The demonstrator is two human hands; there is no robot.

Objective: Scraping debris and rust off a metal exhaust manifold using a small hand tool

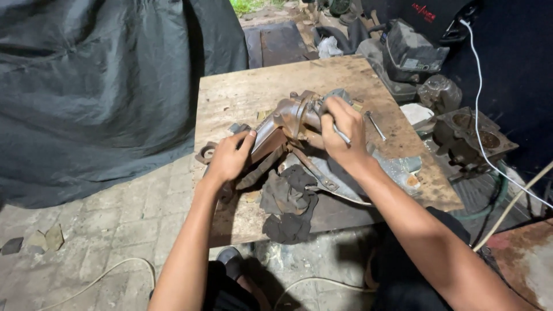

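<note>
Nearest on the table (242, 92), a dark crumpled rag (288, 201) lies at the front edge, partly under a thin curved sheet-metal piece (345, 187) that runs off to the right. Just beyond them sits the rusty cast-metal engine part (282, 129), roughly mid-table. Its long axis runs diagonally, from the near left, where a lug with a hole sticks out, up to the far right, where its round flanged end points away from the person. The left hand (229, 156) is clamped on the lower near-left end, fingers curled over the top edge and thumb pressing against it. The right hand (344, 129) is closed tight around a slim metal tool (341, 136) held at the flanged end, fingers wrapped fully together. To do this well, my judgement is that the left hand should pin the part hard to the table so it cannot pivot, while the right keeps the tool square to whatever it engages, which the hand hides. A loose metal rod (375, 125) lies just right of that hand. Farther off, past the table's right edge, stand greasy engine castings (469, 135) and a white cable (477, 86).
</note>
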